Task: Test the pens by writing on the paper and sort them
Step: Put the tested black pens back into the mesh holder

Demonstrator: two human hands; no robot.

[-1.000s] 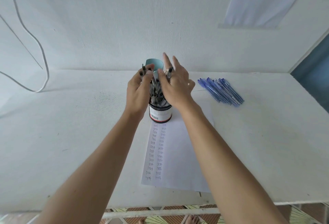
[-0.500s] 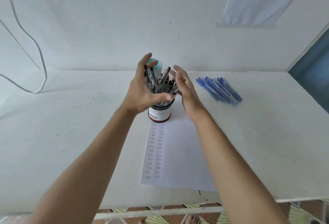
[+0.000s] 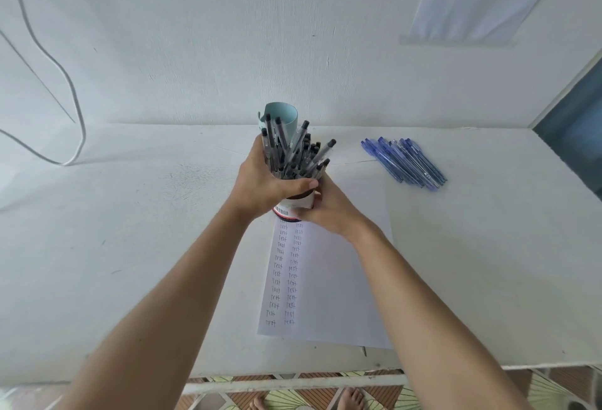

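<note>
The left hand [image 3: 262,183] is curled round a bundle of black pens [image 3: 294,155] just above the rim of the can [image 3: 286,209] they stand in. Its thumb [image 3: 301,185] lies across the near side of the bundle, and its other fingers wrap round the far side, mostly out of sight. The pens fan out above those fingers, caps up, several leaning toward the right. Just below the left thumb, the right hand [image 3: 330,212] grips the can. Its thumb lies on the white label next to the barcode and its fingers [image 3: 317,196] are bent round the can's right side, touching the left thumb's tip. The can stands at the far end of a sheet of paper [image 3: 338,279]. From under the right hand's thumb, two columns of the handwritten word "test" run back toward the person. Beyond the left fingers, behind the pen caps, a light blue cup [image 3: 281,113] rises. A loose heap of blue pens [image 3: 404,162] lies on the white table [image 3: 130,230], well to the right of the right hand's fingers and clear of the paper. Far to the left of the left hand a white cable [image 3: 76,109] hangs down the wall, and bare feet [image 3: 350,398] show below the table edge.
</note>
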